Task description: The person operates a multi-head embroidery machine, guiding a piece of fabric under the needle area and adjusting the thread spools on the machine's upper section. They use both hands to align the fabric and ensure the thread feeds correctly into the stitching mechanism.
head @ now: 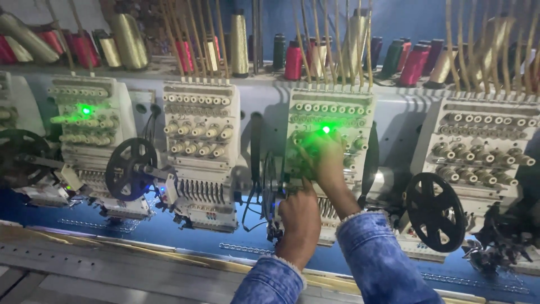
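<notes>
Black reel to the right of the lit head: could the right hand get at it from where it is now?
Probably yes. The right hand rests on the embroidery head beside its green light, and the black reel sits just to the right and lower, facing outward, with nothing visible between them. The left hand is clear of that path.

so both arms are in a blue denim jacket, kinda washed-out and mottled, lighter patches all over the fabric. The cuffs are frayed, with a pale, fuzzy whitish edge where the denim has worn through, you can see it on both wrists. Left hand point(300, 217) and right hand point(328, 160) are bare, no gloves, no rings or watch that I can make out. The right one catches a green tint from the lamp. Nothing else of the person shows, just sleeves and hands
</notes>
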